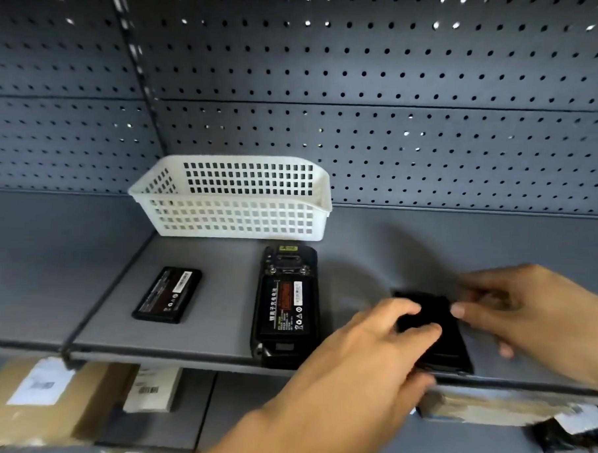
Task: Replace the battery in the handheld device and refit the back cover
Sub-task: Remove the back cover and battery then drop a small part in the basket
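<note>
The black handheld device [287, 308] lies face down on the grey shelf [221, 257], its back open with a labelled battery [285, 308] seated in the bay. A second black battery [168, 294] lies apart to its left. To the right of the device, the black back cover [437, 331] rests near the shelf's front edge. My left hand [371, 352] grips the cover's left side, thumb on top. My right hand [526, 315] touches the cover's right edge with thumb and fingers.
A white perforated plastic basket [233, 199] stands behind the device against the pegboard back wall [399, 93]. Below the shelf edge lie cardboard boxes [43, 396] with labels and other packages [488, 406].
</note>
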Motion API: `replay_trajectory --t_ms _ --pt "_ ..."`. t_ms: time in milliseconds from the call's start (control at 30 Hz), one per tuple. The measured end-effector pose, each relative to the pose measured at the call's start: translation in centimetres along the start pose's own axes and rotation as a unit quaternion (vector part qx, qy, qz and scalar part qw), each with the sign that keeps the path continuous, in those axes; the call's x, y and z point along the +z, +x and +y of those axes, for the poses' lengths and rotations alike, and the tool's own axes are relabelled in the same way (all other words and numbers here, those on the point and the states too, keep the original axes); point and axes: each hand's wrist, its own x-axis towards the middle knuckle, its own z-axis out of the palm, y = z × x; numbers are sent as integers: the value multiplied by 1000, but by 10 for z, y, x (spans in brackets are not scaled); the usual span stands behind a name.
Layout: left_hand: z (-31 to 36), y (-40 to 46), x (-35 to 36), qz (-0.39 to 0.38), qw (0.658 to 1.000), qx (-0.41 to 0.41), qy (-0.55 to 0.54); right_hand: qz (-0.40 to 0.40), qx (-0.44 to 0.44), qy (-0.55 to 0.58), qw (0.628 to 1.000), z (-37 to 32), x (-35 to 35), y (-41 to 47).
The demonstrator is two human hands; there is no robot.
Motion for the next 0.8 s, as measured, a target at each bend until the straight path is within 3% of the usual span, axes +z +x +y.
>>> replay_trajectory --t_ms 100,200,267,367,467,667,800 --pt "-1 -9 -36 44 999 6 -18 87 -92 13 992 -24 -10 2" --pt "-30 -33 -71 145 985 -57 -68 57 -188 79 977 -62 -3 2" --pt "-56 -49 -81 172 975 -117 -83 15 -229 63 971 -85 15 -1" --pt "-80 -66 -76 147 975 -158 -62 -37 -272 31 961 -99 51 -2" --pt "-86 -73 -68 113 976 -168 -84 -38 -277 26 960 -98 72 1" --pt "-93 -72 -68 93 976 -172 -99 -50 -253 41 965 -100 72 5" --pt "-99 -70 -75 60 983 -161 -61 -40 -284 -42 957 -101 67 9"
